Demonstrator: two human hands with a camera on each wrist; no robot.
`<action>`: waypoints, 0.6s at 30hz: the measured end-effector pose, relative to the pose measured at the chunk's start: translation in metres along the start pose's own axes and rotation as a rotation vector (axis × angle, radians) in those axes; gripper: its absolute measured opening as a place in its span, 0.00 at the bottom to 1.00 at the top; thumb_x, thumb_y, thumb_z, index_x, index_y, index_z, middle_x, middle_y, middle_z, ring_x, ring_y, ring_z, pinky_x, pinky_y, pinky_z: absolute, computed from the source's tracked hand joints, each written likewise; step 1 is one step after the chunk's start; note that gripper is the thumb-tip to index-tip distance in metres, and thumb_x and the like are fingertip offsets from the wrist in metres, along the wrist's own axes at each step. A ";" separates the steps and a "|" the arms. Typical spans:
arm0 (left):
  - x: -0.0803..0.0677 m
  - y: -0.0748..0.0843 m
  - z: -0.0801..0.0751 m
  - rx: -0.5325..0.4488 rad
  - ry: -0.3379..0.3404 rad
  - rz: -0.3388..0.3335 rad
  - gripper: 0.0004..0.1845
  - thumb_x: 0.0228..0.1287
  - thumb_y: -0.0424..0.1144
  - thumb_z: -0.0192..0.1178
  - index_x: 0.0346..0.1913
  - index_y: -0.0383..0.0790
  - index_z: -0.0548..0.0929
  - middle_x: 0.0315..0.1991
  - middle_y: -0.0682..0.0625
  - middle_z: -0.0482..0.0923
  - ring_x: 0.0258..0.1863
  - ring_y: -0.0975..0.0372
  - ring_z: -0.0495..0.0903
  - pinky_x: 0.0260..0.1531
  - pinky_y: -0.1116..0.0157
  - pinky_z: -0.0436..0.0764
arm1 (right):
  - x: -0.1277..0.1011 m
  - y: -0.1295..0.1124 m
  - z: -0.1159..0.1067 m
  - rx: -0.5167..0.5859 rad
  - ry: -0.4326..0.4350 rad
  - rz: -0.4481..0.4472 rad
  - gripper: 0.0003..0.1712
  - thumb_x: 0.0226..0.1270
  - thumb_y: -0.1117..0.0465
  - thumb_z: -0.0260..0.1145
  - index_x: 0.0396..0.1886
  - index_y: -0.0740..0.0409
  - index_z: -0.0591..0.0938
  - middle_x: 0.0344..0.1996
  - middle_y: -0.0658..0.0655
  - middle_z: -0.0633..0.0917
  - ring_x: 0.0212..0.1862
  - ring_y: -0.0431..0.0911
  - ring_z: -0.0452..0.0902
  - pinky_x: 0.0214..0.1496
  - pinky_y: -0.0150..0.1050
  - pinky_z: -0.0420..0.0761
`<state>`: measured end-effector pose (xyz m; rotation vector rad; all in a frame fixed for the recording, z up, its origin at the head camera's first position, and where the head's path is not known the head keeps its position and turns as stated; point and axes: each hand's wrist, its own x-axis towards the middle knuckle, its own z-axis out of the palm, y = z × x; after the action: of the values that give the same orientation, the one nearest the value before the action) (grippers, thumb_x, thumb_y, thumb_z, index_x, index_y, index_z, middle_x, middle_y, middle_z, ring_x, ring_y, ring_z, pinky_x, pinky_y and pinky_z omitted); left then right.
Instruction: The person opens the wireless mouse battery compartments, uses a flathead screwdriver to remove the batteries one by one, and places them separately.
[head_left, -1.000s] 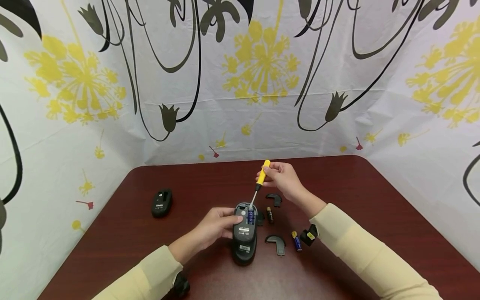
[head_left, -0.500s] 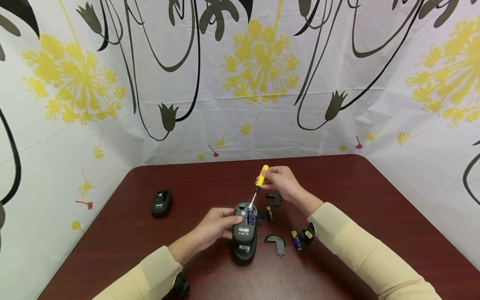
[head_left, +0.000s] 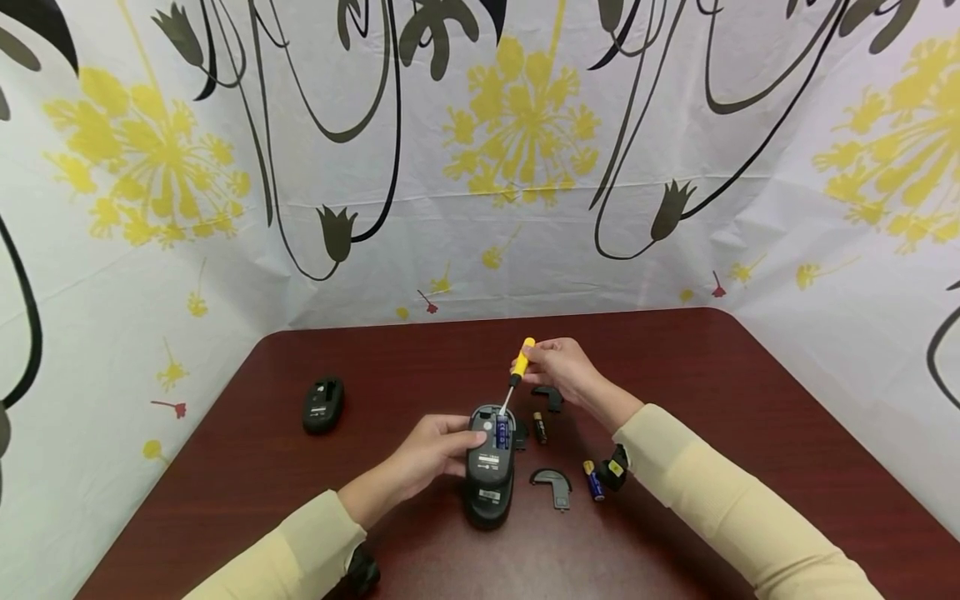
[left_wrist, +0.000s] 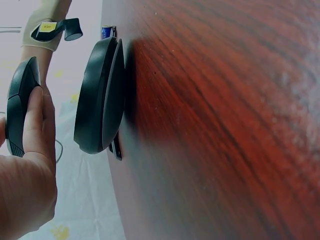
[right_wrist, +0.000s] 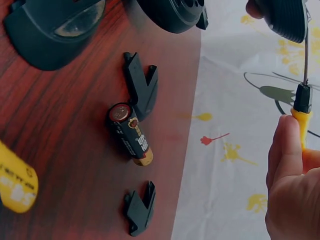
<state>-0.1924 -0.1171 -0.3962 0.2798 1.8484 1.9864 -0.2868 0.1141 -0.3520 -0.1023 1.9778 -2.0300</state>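
Note:
An upside-down computer mouse (head_left: 489, 454), its battery bay uncovered, is held in my left hand (head_left: 431, 454), thumb over the underside. A blue battery (head_left: 502, 432) lies in the bay. My right hand (head_left: 564, 367) grips a screwdriver (head_left: 522, 360) by its yellow handle, the shaft slanting down to the battery's upper end. Just below the held mouse, a second mouse (left_wrist: 100, 95) rests on the table. In the right wrist view, the screwdriver's black collar (right_wrist: 302, 97) and the edge of the held mouse (right_wrist: 285, 20) show; the tip is out of frame.
Right of the mice lie a black-and-gold battery (head_left: 540, 428), a blue-and-gold battery (head_left: 593, 481) and curved dark battery covers, one nearer (head_left: 553, 486) and one farther back (head_left: 551, 398). Another upturned mouse (head_left: 324, 406) sits at the left of the brown table (head_left: 247, 500). A patterned cloth (head_left: 480, 275) hangs behind.
My right hand has come down a little with the screwdriver, whose tip stays at the battery bay. The left hand and the mouse it holds have hardly moved.

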 end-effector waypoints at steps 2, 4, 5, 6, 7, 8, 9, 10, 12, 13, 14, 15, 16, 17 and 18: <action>0.000 0.000 0.000 0.000 -0.001 0.004 0.24 0.66 0.36 0.62 0.60 0.23 0.74 0.45 0.36 0.83 0.40 0.54 0.84 0.39 0.55 0.84 | 0.001 0.002 0.000 0.007 -0.004 0.002 0.23 0.76 0.62 0.55 0.60 0.77 0.68 0.52 0.74 0.79 0.37 0.45 0.85 0.41 0.34 0.83; 0.000 0.001 0.000 -0.001 -0.002 0.004 0.24 0.66 0.36 0.62 0.60 0.23 0.74 0.45 0.36 0.83 0.41 0.54 0.84 0.39 0.55 0.84 | 0.002 0.003 0.000 0.014 -0.008 0.005 0.23 0.76 0.63 0.55 0.60 0.78 0.68 0.50 0.73 0.80 0.37 0.45 0.85 0.41 0.34 0.83; 0.000 0.001 0.000 -0.002 -0.002 0.005 0.24 0.66 0.36 0.62 0.60 0.23 0.74 0.45 0.36 0.83 0.41 0.54 0.84 0.39 0.55 0.84 | 0.003 0.003 0.000 0.015 -0.009 0.007 0.22 0.76 0.63 0.55 0.60 0.78 0.68 0.49 0.73 0.81 0.37 0.45 0.85 0.40 0.34 0.83; 0.000 0.001 0.000 -0.003 -0.004 0.005 0.24 0.66 0.36 0.62 0.60 0.23 0.74 0.46 0.36 0.83 0.41 0.54 0.84 0.39 0.55 0.84 | 0.003 0.004 0.000 0.019 -0.011 0.012 0.22 0.76 0.63 0.55 0.60 0.78 0.68 0.46 0.72 0.82 0.36 0.45 0.85 0.40 0.33 0.83; 0.000 0.001 0.000 -0.003 -0.004 0.006 0.24 0.66 0.36 0.62 0.60 0.23 0.74 0.46 0.36 0.83 0.41 0.54 0.84 0.39 0.55 0.84 | 0.004 0.004 0.000 0.023 -0.015 0.019 0.22 0.76 0.63 0.55 0.60 0.78 0.68 0.44 0.70 0.83 0.36 0.45 0.85 0.39 0.33 0.83; 0.000 0.001 -0.001 -0.003 -0.006 0.006 0.24 0.67 0.36 0.61 0.60 0.23 0.74 0.46 0.36 0.82 0.41 0.54 0.84 0.39 0.55 0.84 | 0.004 0.004 0.000 0.026 -0.019 0.026 0.22 0.76 0.63 0.55 0.60 0.78 0.68 0.42 0.68 0.84 0.36 0.44 0.85 0.38 0.32 0.83; 0.000 0.001 -0.001 -0.004 -0.007 0.006 0.24 0.67 0.36 0.61 0.60 0.23 0.74 0.46 0.36 0.82 0.41 0.54 0.84 0.39 0.55 0.84 | 0.005 0.005 0.000 0.030 -0.025 0.033 0.23 0.77 0.63 0.54 0.61 0.78 0.67 0.40 0.66 0.85 0.35 0.44 0.85 0.38 0.32 0.83; 0.000 0.000 -0.001 -0.005 -0.008 0.007 0.24 0.67 0.36 0.61 0.60 0.23 0.74 0.46 0.36 0.82 0.41 0.54 0.84 0.39 0.55 0.84 | 0.005 0.005 0.000 0.033 -0.032 0.040 0.23 0.77 0.64 0.54 0.61 0.78 0.67 0.39 0.65 0.85 0.35 0.44 0.85 0.38 0.31 0.83; 0.001 0.000 -0.001 -0.009 -0.012 0.005 0.24 0.67 0.35 0.61 0.60 0.23 0.74 0.46 0.36 0.82 0.42 0.53 0.84 0.39 0.55 0.84 | 0.006 0.006 0.000 0.044 -0.043 0.052 0.23 0.77 0.64 0.53 0.62 0.79 0.66 0.37 0.62 0.85 0.35 0.44 0.85 0.38 0.31 0.83; 0.001 0.000 -0.001 -0.011 -0.014 0.005 0.23 0.67 0.35 0.61 0.60 0.23 0.74 0.46 0.36 0.82 0.42 0.53 0.84 0.39 0.55 0.84 | 0.006 0.006 0.000 0.049 -0.049 0.058 0.24 0.77 0.63 0.53 0.62 0.79 0.66 0.37 0.62 0.85 0.35 0.44 0.85 0.38 0.31 0.83; 0.001 0.000 -0.001 -0.012 -0.016 0.005 0.23 0.67 0.35 0.61 0.60 0.23 0.74 0.46 0.36 0.82 0.42 0.53 0.84 0.39 0.55 0.84 | 0.006 0.006 0.000 0.053 -0.053 0.061 0.23 0.77 0.64 0.53 0.62 0.79 0.66 0.37 0.62 0.85 0.35 0.44 0.85 0.38 0.31 0.83; 0.002 0.000 -0.001 -0.014 -0.017 0.004 0.23 0.67 0.35 0.61 0.60 0.23 0.74 0.46 0.36 0.82 0.42 0.54 0.84 0.39 0.55 0.84 | 0.007 0.007 0.000 0.059 -0.056 0.065 0.23 0.77 0.64 0.53 0.62 0.79 0.67 0.36 0.62 0.85 0.34 0.43 0.85 0.38 0.31 0.83; 0.002 0.000 0.000 -0.016 -0.018 0.004 0.23 0.67 0.35 0.61 0.59 0.23 0.75 0.46 0.36 0.82 0.42 0.54 0.84 0.39 0.55 0.84 | 0.007 0.007 0.001 0.065 -0.056 0.070 0.22 0.77 0.64 0.53 0.61 0.79 0.67 0.36 0.62 0.85 0.34 0.43 0.85 0.38 0.31 0.83; 0.002 0.000 0.000 -0.014 -0.019 0.006 0.23 0.67 0.35 0.60 0.59 0.23 0.75 0.46 0.36 0.82 0.41 0.54 0.84 0.39 0.55 0.84 | 0.007 0.007 0.001 0.070 -0.058 0.076 0.22 0.77 0.64 0.53 0.61 0.79 0.68 0.36 0.62 0.85 0.34 0.43 0.85 0.38 0.31 0.83; 0.002 0.000 0.000 -0.014 -0.019 0.007 0.23 0.67 0.35 0.60 0.59 0.22 0.75 0.46 0.36 0.82 0.41 0.54 0.84 0.39 0.55 0.84 | 0.008 0.008 0.001 0.072 -0.061 0.081 0.22 0.77 0.64 0.52 0.61 0.79 0.68 0.35 0.62 0.86 0.33 0.43 0.85 0.37 0.30 0.83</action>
<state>-0.1941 -0.1164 -0.3967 0.3007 1.8240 1.9938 -0.2927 0.1114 -0.3608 -0.0655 1.8399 -2.0199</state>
